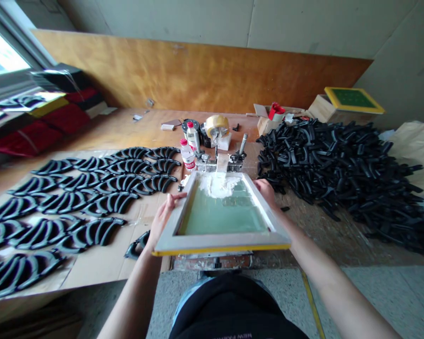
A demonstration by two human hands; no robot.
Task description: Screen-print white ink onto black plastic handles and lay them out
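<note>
A screen printing frame (222, 241) with a green mesh is right in front of me, its near edge yellow underneath. White paste (217, 186) is smeared over the far part of the mesh. My left hand (165, 212) grips the left side of the frame, fingertips on its rim. On the opposite side my right hand (266, 190) holds the right rim, its fingers partly hidden by the frame. Behind the frame stands a metal clamp (219, 165) with two upright posts. One black curved part (137, 246) lies beside my left forearm.
Black curved parts (92, 181) lie in rows on cardboard at left. A heap of black parts (325, 160) covers the right side. Bottles with red caps (187, 154) and a tape roll (216, 125) stand behind the clamp. Another yellow frame (378, 108) rests at the back right.
</note>
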